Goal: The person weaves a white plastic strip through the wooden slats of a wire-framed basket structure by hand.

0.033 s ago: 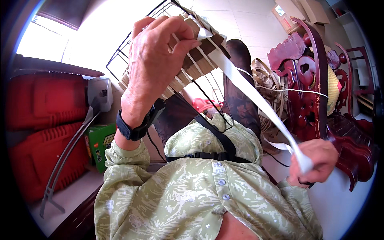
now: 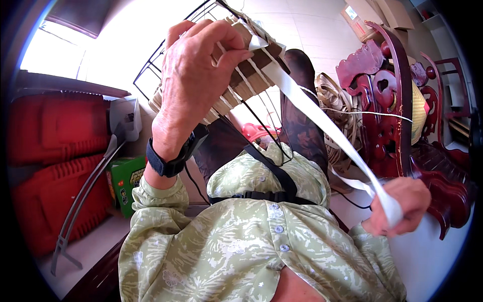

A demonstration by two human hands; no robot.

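Observation:
Above my lap a black wire frame (image 2: 149, 78) stands tilted, part of it woven with beige and brown bands and thin white cords. My left hand (image 2: 193, 75) is at its upper edge, thumb and forefinger pinched on a flat white strip (image 2: 322, 121) where it folds over the frame. From there the strip runs taut down to the right. Its other end is gripped in my right hand (image 2: 405, 206), closed in a slightly blurred fist, with a loose tail of strip beside it. The left hand hides part of the weaving.
Coiled beige strips (image 2: 334, 95) lie right of my knee, crossed by a white cord (image 2: 372, 114). Carved dark-red wooden furniture (image 2: 402, 100) stands at the right, cardboard boxes (image 2: 395, 15) behind it. Red plastic pieces (image 2: 55, 131) and a green box (image 2: 126, 183) are at the left.
My right hand has shifted slightly to the right, drawing the white strip with it. The left hand and the frame look the same.

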